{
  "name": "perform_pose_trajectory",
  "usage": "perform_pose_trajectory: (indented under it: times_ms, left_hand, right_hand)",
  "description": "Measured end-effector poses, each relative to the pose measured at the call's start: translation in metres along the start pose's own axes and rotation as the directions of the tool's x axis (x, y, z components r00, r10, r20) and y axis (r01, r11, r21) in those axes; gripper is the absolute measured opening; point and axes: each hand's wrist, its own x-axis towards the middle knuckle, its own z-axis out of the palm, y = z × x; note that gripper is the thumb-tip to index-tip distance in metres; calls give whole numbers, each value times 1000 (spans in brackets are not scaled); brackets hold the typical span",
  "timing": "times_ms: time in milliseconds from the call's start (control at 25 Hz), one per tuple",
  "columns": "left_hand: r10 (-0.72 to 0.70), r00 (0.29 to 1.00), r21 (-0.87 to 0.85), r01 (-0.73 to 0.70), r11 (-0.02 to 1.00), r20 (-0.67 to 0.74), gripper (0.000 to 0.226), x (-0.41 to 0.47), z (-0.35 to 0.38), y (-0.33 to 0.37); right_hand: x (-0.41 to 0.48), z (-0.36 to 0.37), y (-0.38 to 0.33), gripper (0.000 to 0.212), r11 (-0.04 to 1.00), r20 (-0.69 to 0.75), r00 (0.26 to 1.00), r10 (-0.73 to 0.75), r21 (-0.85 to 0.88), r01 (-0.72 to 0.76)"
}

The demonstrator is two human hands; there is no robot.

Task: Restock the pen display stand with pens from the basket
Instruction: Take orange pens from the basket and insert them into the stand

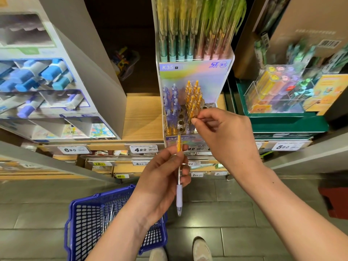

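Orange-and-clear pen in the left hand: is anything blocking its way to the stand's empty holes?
Nothing visible blocks the orange-and-clear pen from the empty holes; the right hand, pinching a shelved orange pen, sits just right of them.

Grey floor tiles [244,213] run beneath a pale wooden shelf [143,117]; its front edge carries white price tags [143,148]; the recess [122,25] behind is dark; a grey cardboard display [105,78] holding blue items stands at the left; at the right are a green tray [286,120], a clear box [252,91] and a brown carton [310,19]; something red [335,200] sits on the floor.
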Motion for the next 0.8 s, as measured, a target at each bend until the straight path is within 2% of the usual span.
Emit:
perform_pose_trajectory:
  times_ms: [160,240,320,400,520,640,800]
  left_hand:
    - [36,999,133,-38,990,23,35,0,1,0]
    - [52,998,158,-58,986,38,31,2,2,1]
    - [75,997,151,-78,986,27,21,5,4,3]
    - [79,997,149,-77,986,-8,19,8,5,3]
    - [65,997,173,-58,983,-36,28,10,8,3]
    - [52,997,195,-41,980,-53,20,10,13,2]
    - [-15,997,114,24,993,-81,23,12,14,4]
  right_hand:
    - [-15,-2,-6,4,988,157,978,139,-89,-126]
    - [-28,-3,-8,13,966,281,927,250,0,-260]
    - [-33,-9,-10,17,877,447,829,337,171,-449]
    - [-33,-13,-8,12,784,522,779,348,294,-547]
    - [-30,-14,-10,6,774,493,795,353,324,-545]
    - [-18,-22,-13,6,740,424,823,378,397,-544]
    - [7,-44,-9,6,785,184,936,299,510,-351]
